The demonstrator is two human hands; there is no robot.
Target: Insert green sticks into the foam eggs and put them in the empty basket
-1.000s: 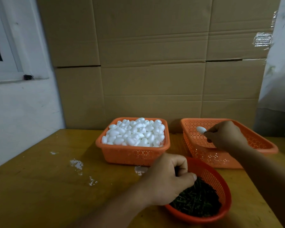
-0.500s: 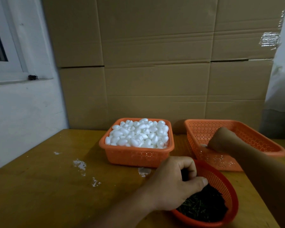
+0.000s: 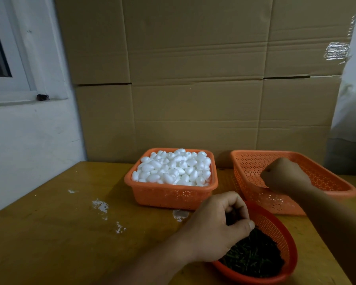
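A square orange basket (image 3: pixel 169 195) at the table's middle is heaped with white foam eggs (image 3: pixel 173 167). To its right stands a larger orange basket (image 3: pixel 275 202); my right hand (image 3: pixel 284 175) reaches down inside it with curled fingers, and whatever it holds is hidden. A round orange basket (image 3: pixel 284 235) near the front holds a dark pile of green sticks (image 3: pixel 253 258). My left hand (image 3: pixel 218 227) hovers over its left rim. Its thumb and curled fingers pinch into the sticks.
Cardboard sheets (image 3: pixel 193 79) form a wall right behind the baskets. A white wall with a window frame (image 3: pixel 19 89) runs along the left. The yellow table (image 3: pixel 70 233) has white scuffs on its left half.
My right hand carried a foam egg down into the larger basket, and the egg is now out of sight. My left hand stayed over the sticks.
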